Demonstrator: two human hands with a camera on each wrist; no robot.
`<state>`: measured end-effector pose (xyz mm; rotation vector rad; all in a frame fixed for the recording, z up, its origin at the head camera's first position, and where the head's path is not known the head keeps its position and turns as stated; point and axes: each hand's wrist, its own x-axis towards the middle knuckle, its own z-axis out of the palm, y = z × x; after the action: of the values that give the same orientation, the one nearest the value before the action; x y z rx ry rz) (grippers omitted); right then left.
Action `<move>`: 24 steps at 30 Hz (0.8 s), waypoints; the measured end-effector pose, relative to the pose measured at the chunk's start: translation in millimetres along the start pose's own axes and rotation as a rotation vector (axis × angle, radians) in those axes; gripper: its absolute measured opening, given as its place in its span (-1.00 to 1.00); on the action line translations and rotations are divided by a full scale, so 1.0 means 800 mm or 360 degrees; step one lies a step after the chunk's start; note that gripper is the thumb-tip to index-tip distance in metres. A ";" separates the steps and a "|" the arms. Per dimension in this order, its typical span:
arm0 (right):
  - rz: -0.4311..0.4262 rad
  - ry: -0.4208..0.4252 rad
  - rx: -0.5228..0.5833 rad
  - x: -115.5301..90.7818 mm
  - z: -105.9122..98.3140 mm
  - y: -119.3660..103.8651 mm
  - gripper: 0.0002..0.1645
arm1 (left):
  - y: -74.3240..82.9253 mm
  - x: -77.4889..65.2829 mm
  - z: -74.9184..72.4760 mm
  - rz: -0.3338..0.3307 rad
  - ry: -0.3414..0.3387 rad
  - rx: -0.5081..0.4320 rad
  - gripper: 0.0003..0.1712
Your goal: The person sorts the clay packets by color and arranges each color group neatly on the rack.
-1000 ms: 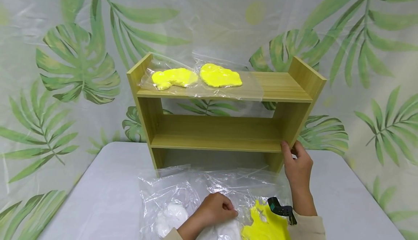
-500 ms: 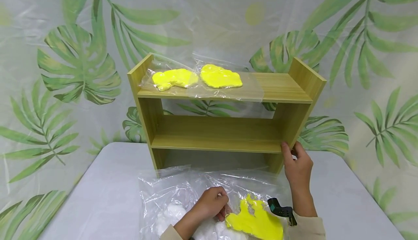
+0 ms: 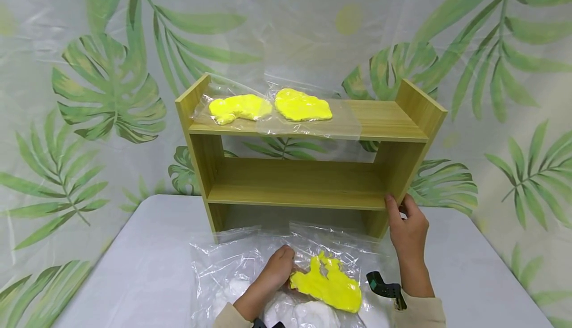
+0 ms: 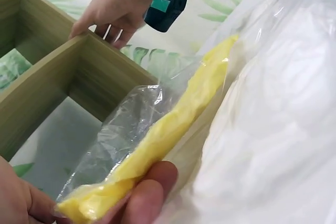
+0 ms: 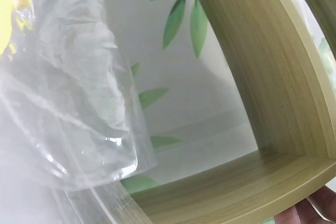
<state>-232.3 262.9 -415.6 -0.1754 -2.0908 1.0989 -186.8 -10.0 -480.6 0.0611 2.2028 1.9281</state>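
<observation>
My left hand (image 3: pixel 274 268) pinches the left end of a clear plastic bag with a flattened yellow clay-like lump (image 3: pixel 328 286) in it. Seen by the left wrist, that bagged lump (image 4: pixel 163 135) stands nearly edge-on, with fingers (image 4: pixel 147 200) pressed against its lower end. My right hand (image 3: pixel 407 226) grips the right side panel of a wooden two-tier shelf (image 3: pixel 295 179), thumb on the front edge at the lower board. The right wrist view catches only a few fingertips (image 5: pixel 302 213) behind the shelf's edge.
Two clear bags with yellow lumps (image 3: pixel 241 107) (image 3: pixel 304 104) lie on the top board, left and centre. Bags with white lumps (image 3: pixel 315 314) lie on the white table (image 3: pixel 143 268) in front of the shelf. A leaf-patterned cloth (image 3: pixel 295 35) hangs behind.
The left hand has moved left and slightly up, drawing the bag of yellow clay-like stuff up and left off the white ones. The right hand stays on the shelf's side.
</observation>
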 end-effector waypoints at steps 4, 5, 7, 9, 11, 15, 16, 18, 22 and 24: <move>0.0002 -0.0005 0.0010 -0.001 0.000 -0.001 -0.61 | -0.003 0.000 0.000 -0.0064 -0.0063 -0.0198 -0.71; 0.0002 -0.0005 0.0010 -0.001 0.000 -0.001 -0.61 | -0.004 0.000 0.000 -0.0088 -0.0089 -0.0222 -0.68; 0.0004 -0.0005 0.0010 0.000 0.000 -0.001 -0.61 | -0.005 0.000 0.000 -0.0110 -0.0125 -0.0204 -0.60; 0.0006 -0.0004 0.0008 0.000 0.000 -0.001 -0.61 | -0.006 0.000 0.000 -0.0115 -0.0167 -0.0132 -0.54; 0.0007 0.0001 0.0006 0.000 0.000 -0.001 -0.61 | -0.006 -0.001 0.000 -0.0116 -0.0209 -0.0070 -0.53; 0.0007 -0.0002 0.0002 -0.001 0.000 -0.001 -0.60 | -0.007 -0.003 0.001 -0.0067 -0.0236 0.0041 -0.47; 0.0005 -0.0001 0.0002 -0.001 0.000 -0.001 -0.60 | -0.008 -0.003 0.002 -0.0047 -0.0230 0.0063 -0.46; 0.0001 -0.0002 0.0003 -0.001 0.000 -0.001 -0.60 | -0.009 -0.004 0.003 -0.0002 -0.0207 0.0128 -0.45; -0.0012 0.0009 0.0007 0.000 0.000 -0.001 -0.61 | -0.011 -0.005 0.004 0.0040 -0.0189 0.0209 -0.43; -0.0011 0.0010 0.0010 0.000 0.001 -0.001 -0.61 | -0.011 -0.005 0.004 0.0030 -0.0204 0.0205 -0.43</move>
<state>-232.3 261.9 -415.3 -0.1682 -2.0805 1.0992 -181.4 -8.8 -489.0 0.2206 2.2452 1.7375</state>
